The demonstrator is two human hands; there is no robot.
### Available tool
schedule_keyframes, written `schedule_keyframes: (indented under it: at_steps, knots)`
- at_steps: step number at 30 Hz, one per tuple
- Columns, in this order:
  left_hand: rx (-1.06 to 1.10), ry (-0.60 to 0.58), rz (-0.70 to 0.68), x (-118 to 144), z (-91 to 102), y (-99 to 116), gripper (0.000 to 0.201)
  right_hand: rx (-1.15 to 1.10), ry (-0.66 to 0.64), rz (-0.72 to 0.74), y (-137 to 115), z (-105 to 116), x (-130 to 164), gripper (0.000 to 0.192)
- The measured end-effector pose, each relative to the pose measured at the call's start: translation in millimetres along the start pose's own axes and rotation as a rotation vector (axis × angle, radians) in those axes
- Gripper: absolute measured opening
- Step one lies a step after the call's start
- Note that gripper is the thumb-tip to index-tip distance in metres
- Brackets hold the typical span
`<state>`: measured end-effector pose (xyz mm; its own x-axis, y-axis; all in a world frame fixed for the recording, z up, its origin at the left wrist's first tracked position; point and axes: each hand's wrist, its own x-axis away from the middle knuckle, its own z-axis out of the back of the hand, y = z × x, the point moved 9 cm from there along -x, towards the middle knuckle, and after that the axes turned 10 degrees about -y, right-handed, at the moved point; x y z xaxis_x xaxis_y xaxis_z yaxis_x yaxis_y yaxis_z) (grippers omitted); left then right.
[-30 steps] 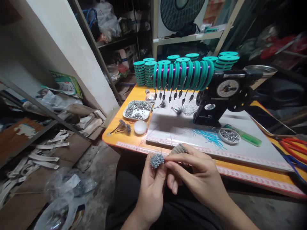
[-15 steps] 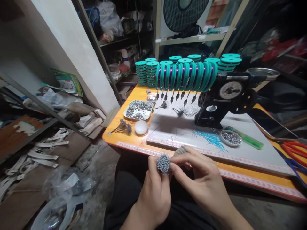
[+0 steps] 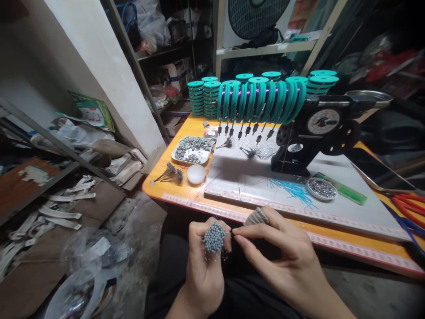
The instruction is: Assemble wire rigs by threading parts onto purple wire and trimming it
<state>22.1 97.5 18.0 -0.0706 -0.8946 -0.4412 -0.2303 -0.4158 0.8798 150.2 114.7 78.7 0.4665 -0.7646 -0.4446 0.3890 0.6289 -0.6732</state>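
My left hand (image 3: 203,266) is closed around a tight bundle of thin wires with grey-blue tips (image 3: 214,237), held upright over my lap. My right hand (image 3: 282,261) sits just to its right, thumb and forefinger pinched together beside the bundle, apparently on a fine wire. A grey cloth cover (image 3: 256,217) wraps one finger of the right hand. Both hands hover in front of the orange table's front edge (image 3: 332,248).
On the table stand a black winding machine (image 3: 312,133) carrying teal spools (image 3: 259,99), stacked teal spools (image 3: 202,97), a tray of metal pieces (image 3: 192,149), a white lid (image 3: 196,174), a round tin (image 3: 321,188), blue wires (image 3: 292,188), red cutters (image 3: 407,204). Cluttered shelves stand at left.
The left hand dropped slightly and shifted left with the bundle. The right hand's fingertips drew a little away from the bundle's top. The view tilted slightly.
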Motion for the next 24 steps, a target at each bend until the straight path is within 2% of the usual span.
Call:
schedule_keyframes:
  at_steps: [4, 10, 16, 19, 24]
  knots:
    - [-0.077, -0.026, -0.071, 1, -1.9, 7, 0.013, 0.000, -0.005, 0.003, -4, 0, -1, 0.016]
    - [-0.133, -0.043, -0.096, 2, -2.4, 10, 0.013, -0.002, -0.023, -0.003, -3, 0, 0, 0.017]
    - [-0.198, -0.085, -0.229, 0, -4.8, 16, 0.014, -0.030, -0.017, 0.003, -5, 3, -1, 0.017]
    - [-0.171, -0.089, -0.173, -1, -5.3, 12, 0.016, -0.071, -0.001, -0.018, -2, 4, -1, 0.017]
    - [-0.085, -0.071, 0.030, 3, -7.8, -5, 0.013, -0.185, -0.008, -0.026, 4, 2, -4, 0.021]
